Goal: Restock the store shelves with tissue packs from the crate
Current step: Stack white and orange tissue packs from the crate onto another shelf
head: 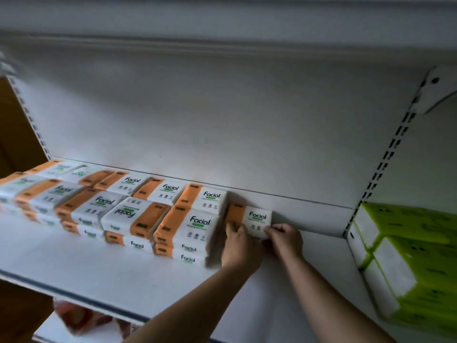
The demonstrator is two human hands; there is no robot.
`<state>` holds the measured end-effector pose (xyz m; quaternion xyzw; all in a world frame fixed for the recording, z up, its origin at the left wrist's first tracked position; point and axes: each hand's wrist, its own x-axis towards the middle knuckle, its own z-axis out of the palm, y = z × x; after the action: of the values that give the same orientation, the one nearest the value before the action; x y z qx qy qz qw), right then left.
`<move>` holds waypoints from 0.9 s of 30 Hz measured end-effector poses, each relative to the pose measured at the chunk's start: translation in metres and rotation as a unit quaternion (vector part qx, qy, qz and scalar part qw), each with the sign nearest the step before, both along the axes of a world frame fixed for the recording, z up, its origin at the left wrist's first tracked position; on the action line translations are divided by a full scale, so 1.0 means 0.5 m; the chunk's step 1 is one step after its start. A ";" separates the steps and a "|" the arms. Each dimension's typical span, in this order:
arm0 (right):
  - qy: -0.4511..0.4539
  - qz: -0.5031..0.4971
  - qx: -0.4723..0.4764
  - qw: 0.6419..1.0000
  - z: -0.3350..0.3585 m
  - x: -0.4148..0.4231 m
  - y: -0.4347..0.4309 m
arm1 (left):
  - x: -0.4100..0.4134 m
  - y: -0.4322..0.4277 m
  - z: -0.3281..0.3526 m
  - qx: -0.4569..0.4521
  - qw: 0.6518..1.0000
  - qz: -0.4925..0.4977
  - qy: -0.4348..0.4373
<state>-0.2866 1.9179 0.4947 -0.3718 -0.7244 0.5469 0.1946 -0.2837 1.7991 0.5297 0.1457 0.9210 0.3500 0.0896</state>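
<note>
An orange-and-white "Facial" tissue pack (249,217) sits near the back of the white shelf (103,273), just right of the stacked rows of matching packs (190,226). Both hands hold its front edge. My left hand (238,248) grips its left front corner, next to the stack. On the right front corner my right hand (284,237) pinches the pack. The crate is out of view.
Large green-and-white tissue bundles (405,258) fill the neighbouring bay on the right, past the slotted upright (380,169). Bare shelf lies in front of the stacks and between the held pack and the upright. Reddish packs (81,318) show on the shelf below.
</note>
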 end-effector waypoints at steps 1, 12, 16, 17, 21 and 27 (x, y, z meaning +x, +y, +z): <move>0.004 0.007 -0.008 1.000 -0.004 0.000 0.001 | 0.003 0.001 -0.005 0.000 1.000 0.001 -0.001; 0.046 0.114 -0.059 0.991 0.030 0.068 -0.009 | 0.055 -0.040 0.021 0.043 0.998 -0.006 0.039; 0.112 0.068 -0.048 0.990 0.074 0.123 -0.087 | 0.098 -0.112 0.042 0.107 0.992 0.004 0.074; 0.132 0.073 -0.043 0.988 0.084 0.135 -0.118 | 0.111 -0.140 0.048 0.135 0.987 0.010 0.083; 0.210 0.098 -0.056 0.971 0.118 0.180 -0.291 | 0.159 -0.294 0.058 0.256 0.958 0.086 0.098; 0.174 0.242 -0.107 0.949 0.070 0.220 -0.655 | 0.242 -0.649 0.004 0.273 0.927 0.242 0.086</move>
<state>-0.1767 1.5904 0.5297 -0.1032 -0.6844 0.7083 0.1390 -0.1628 1.4745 0.5318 -0.0329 0.8015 0.5847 -0.1208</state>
